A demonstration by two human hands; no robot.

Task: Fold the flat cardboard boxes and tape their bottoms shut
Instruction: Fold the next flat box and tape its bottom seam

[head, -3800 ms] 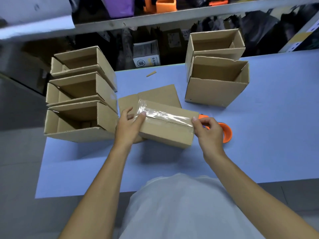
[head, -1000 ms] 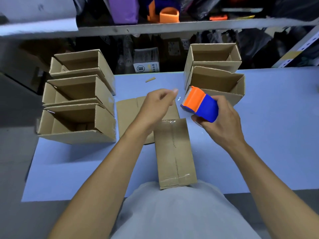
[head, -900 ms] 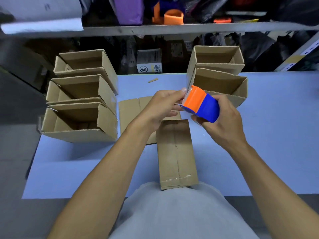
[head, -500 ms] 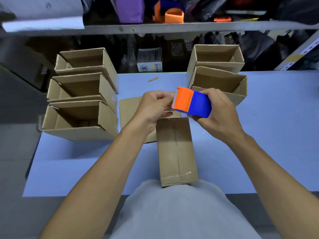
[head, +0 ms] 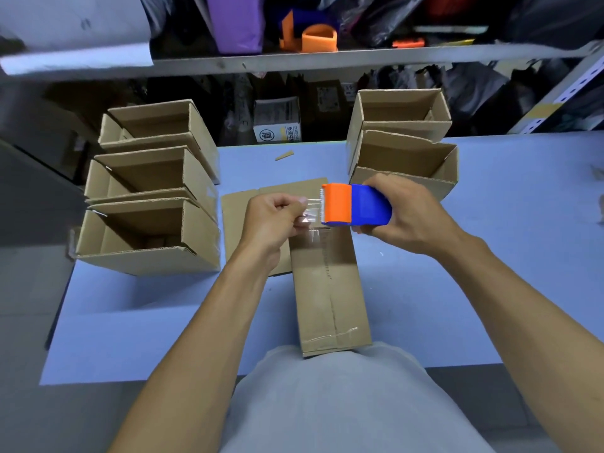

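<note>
Above the far end of the box, which lies bottom-up on the blue table with its near end against the person's body, the right hand is wrapped around the tape dispenser. The left hand pinches the free end of the clear tape, a short length drawn out of the toothed orange mouth. Risks from here, as I judge them: the thin tape could curl and stick to itself or to the fingers, tear early on the teeth, or land off the centre seam. With neither hand on the box, it may shift under the pull.
</note>
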